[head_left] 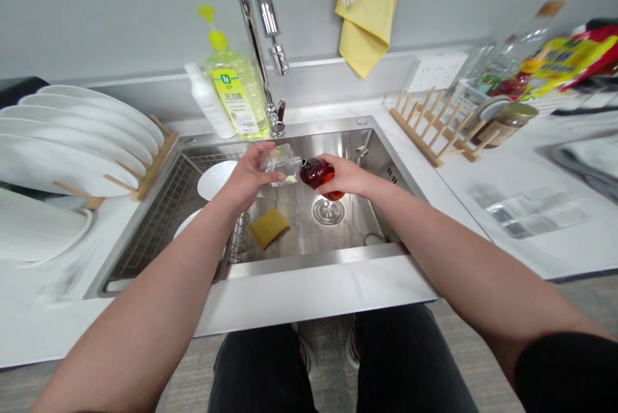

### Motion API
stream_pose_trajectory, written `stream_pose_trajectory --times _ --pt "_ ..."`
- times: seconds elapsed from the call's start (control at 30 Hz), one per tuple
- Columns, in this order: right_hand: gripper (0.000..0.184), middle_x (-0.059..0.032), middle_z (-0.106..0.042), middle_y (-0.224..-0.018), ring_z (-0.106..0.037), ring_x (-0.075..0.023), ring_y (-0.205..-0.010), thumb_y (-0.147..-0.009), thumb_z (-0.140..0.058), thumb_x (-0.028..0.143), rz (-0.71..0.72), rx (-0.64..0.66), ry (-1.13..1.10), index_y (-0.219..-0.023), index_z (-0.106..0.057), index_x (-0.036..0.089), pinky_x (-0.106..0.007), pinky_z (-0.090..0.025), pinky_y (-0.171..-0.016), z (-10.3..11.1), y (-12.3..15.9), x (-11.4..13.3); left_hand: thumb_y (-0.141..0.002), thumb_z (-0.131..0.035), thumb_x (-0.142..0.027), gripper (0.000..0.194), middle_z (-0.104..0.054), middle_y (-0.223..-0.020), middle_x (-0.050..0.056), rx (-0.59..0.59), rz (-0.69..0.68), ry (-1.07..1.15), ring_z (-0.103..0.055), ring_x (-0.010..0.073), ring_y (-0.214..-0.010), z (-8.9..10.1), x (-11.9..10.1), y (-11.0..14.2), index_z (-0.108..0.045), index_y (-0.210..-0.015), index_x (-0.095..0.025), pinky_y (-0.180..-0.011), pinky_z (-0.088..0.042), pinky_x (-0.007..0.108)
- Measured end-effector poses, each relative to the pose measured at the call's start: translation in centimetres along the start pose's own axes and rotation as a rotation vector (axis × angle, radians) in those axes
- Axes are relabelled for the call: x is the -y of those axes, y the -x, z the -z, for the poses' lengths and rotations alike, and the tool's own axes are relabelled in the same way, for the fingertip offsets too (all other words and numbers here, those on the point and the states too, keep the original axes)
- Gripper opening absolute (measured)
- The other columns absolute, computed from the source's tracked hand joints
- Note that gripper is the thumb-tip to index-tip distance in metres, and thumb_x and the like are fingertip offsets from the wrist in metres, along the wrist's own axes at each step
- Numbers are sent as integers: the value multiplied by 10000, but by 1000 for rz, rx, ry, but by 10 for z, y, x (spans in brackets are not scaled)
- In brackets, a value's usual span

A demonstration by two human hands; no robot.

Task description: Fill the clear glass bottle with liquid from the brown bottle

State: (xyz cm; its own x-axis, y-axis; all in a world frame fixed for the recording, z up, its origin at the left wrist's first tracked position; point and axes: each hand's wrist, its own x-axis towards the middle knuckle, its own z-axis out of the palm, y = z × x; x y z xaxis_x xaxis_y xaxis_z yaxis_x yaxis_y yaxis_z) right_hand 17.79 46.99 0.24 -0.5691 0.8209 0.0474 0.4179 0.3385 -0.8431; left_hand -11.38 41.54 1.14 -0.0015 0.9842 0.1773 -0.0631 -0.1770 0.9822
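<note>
Over the sink (pixel 299 239), my left hand (pixel 250 176) grips a clear, square-sided bottle (pixel 284 168) lying tilted on its side, neck to the right. My right hand (pixel 345 175) is closed round a small bottle of dark red-amber liquid (pixel 316 173), also tipped, with its mouth facing left. The two mouths are close together; whether they touch I cannot tell. Below them a yellow sponge cloth (pixel 269 228) lies on the sink floor, left of the drain (pixel 328 210).
White bowls (pixel 217 180) sit in a wire rack at the sink's left. The faucet (pixel 263 33), a dish soap bottle (pixel 236 91) and a white bottle (pixel 208 101) stand behind. Plates (pixel 72 136) fill a left rack; a wooden rack (pixel 434 127) and a jar (pixel 506 123) are right.
</note>
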Motion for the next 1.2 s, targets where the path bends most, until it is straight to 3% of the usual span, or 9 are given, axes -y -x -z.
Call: stream_pose_trajectory --times 0.53,0.87,1.2 --pt "700 -54 -866 -1219 -825 -355 -1147 -662 -1036 224 -33 1 29 -1301 -755 276 -517 -654 -1097 0 2 9 -526 -1096 -201 853 -705 -1391 81 12 -15 -13 -651 335 -1383 2 -3 2 -707 -1281 -275 -1078 -619 465" --pt "708 -57 -863 -1249 -816 -334 -1164 -677 -1031 235 -15 6 51 -1322 -739 243 -487 -623 -1096 -1 -1 2 -503 -1103 -170 892 -714 -1344 58 10 -16 -11 -682 295 -1305 4 0 -1 -746 -1314 -272 -1057 -602 432" --pt "653 -43 -868 -1195 -824 -344 -1128 -672 -1034 232 -11 20 56 -1258 -749 269 -498 -640 -1066 -2 -1 0 -525 -1101 -193 953 -746 -1419 104 18 -31 -67 -703 367 -1376 7 1 -1 -744 -1405 -271 -1157 -601 538"
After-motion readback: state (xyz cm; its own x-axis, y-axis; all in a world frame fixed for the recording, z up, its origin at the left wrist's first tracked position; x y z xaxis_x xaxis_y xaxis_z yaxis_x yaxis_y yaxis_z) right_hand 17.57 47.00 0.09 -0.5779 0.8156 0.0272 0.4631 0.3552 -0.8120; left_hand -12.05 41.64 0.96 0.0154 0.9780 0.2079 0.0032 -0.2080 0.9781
